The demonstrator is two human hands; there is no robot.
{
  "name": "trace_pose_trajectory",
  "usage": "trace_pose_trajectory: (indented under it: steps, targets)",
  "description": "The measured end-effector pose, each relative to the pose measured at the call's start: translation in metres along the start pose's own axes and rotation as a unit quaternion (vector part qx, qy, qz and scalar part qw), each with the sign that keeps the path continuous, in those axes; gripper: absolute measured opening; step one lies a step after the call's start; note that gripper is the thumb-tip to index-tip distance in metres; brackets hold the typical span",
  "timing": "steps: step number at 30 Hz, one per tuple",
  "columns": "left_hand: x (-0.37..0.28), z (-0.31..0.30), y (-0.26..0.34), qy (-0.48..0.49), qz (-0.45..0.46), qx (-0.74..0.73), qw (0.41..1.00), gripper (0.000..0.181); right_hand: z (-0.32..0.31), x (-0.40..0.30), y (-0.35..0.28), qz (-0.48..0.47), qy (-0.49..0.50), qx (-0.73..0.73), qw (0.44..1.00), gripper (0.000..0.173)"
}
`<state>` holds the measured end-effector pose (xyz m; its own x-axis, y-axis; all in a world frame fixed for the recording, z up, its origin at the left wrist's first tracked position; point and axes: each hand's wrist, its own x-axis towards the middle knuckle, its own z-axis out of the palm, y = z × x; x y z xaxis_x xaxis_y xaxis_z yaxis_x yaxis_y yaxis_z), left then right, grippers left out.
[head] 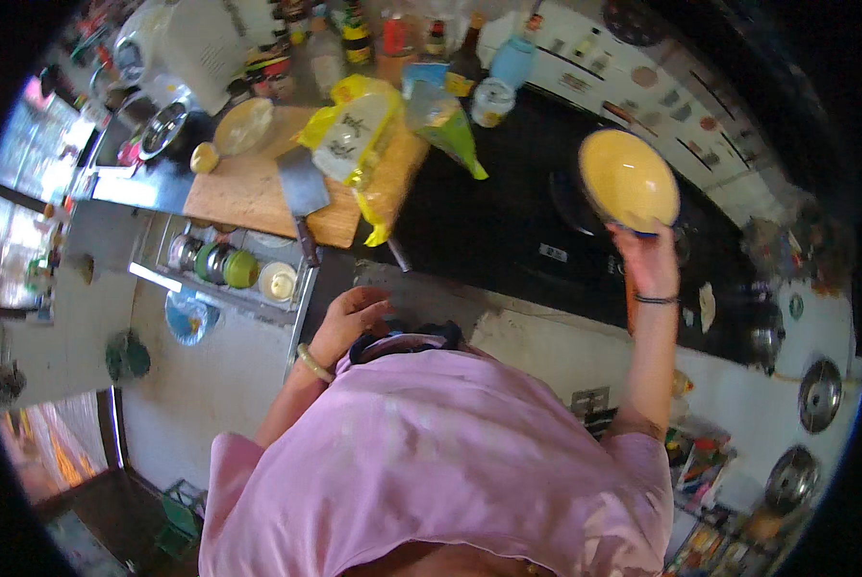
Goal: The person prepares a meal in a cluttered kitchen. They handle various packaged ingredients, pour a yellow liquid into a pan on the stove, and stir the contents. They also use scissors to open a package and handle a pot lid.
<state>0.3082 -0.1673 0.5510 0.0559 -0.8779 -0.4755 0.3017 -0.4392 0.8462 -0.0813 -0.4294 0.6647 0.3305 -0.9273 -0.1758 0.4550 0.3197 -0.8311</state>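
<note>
My right hand [643, 252] grips the near rim of a yellow bowl [629, 180] with a dark blue edge, held above the black counter at the right. Close to my waist, my left hand [355, 317] is bent with fingers loosely curled, and nothing shows in it. A cleaver [303, 189] lies on the wooden cutting board [236, 193], its handle over the board's near edge. On the board's right part rests a yellow-and-white plastic bag [351, 137]. A bowl [245, 128] stands at the board's far left, near a pale yellow round item [204, 157].
Below the board an open drawer [218, 288] holds several bowls. Sauce bottles [467, 58], a white-lidded jar [493, 102] and a green packet [449, 126] stand or lie along the back. A metal basin [164, 130] is at the far left. Pot lids [820, 395] hang at the right.
</note>
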Motion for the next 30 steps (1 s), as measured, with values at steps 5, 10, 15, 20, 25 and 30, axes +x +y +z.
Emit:
trace_pose_trajectory:
  steps: [5, 10, 15, 20, 25, 30]
  targets:
    - [-0.002, 0.000, 0.015, -0.031, 0.026, -0.033, 0.999, 0.033, 0.056, -0.021, 0.106, 0.126, -0.040, 0.114, 0.985, 0.052]
    - [-0.001, 0.002, 0.029, -0.101, 0.056, -0.107, 0.988, 0.040, 0.091, -0.041, 0.186, 0.220, -0.096, 0.164, 0.957, 0.049]
    - [0.000, -0.006, 0.014, -0.156, 0.118, -0.172, 0.966, 0.049, 0.122, -0.044, 0.214, 0.249, -0.159, 0.149, 0.944, 0.047]
    - [0.001, -0.011, 0.003, -0.136, 0.108, -0.244, 0.954, 0.047, 0.130, -0.046, 0.224, 0.267, -0.199, 0.135, 0.933, 0.043]
    - [-0.002, -0.027, -0.007, -0.124, 0.094, -0.281, 0.947, 0.046, 0.135, -0.043, 0.239, 0.288, -0.206, 0.115, 0.928, 0.040]
    - [-0.019, -0.030, 0.005, -0.048, 0.106, -0.346, 0.931, 0.051, 0.146, -0.043, 0.250, 0.302, -0.235, 0.092, 0.919, 0.041]
